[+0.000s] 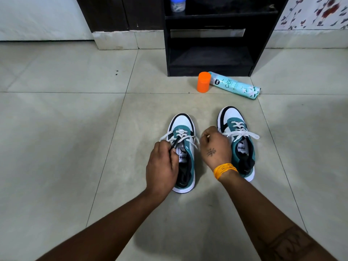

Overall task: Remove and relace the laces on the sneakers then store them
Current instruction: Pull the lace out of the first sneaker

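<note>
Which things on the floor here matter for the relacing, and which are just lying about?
Part of the job:
left sneaker, its white lace pinched by the left hand and the right hand
right sneaker
dark shelf unit, probably for storing

Lying about:
orange cap
aqua spray can on its side
blue-lidded jar

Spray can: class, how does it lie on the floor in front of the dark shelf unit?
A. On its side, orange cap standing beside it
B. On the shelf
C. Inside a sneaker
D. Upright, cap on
A: the spray can lies flat on the tiles, with the orange cap upright at its end.
</note>
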Tool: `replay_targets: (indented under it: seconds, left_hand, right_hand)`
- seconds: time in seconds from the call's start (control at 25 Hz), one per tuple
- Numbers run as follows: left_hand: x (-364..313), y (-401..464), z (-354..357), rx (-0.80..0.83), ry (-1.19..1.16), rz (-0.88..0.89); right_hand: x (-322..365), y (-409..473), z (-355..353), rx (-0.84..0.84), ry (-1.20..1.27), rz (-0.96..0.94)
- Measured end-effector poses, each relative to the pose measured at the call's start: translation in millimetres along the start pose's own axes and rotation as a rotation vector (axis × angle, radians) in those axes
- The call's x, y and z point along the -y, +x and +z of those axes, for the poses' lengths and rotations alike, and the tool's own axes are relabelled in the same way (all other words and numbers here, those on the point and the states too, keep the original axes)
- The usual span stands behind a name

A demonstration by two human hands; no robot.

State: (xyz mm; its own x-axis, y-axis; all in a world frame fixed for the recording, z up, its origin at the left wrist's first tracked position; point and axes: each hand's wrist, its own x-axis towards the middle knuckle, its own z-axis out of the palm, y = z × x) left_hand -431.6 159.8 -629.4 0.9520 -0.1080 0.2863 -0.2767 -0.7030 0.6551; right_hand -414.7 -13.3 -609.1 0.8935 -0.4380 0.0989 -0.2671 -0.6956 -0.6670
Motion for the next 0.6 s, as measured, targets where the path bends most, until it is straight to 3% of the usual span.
replay_targets:
  seconds: [0.12,0.2,0.28,0.4,0.48,0.6]
  left_hand:
    - [0,1,1,0.001,0.006,-0.005]
    - [0,1,1,0.004,-0.002,-0.004]
    - [-1,0,1,0.005,0.004,0.000]
    - [1,1,1,0.011,0.015,-0.003]
    - [0,1,1,0.016,0.017,-0.005]
    - [-1,1,1,0.015,0.008,-0.005]
  right_hand:
    - [9,-8,-3,0.126,-0.044,-0.347]
    - [19,-7,-2,0.178,-0.166,-0.462]
    - [19,-1,3,0.130,-0.243,-0.323]
    - [8,0,7,0.054,-0.102,0.022]
    - [7,-5,5,0.058,-0.059,-0.049]
    - [16,-7,1,0.116,-0.113,-0.361]
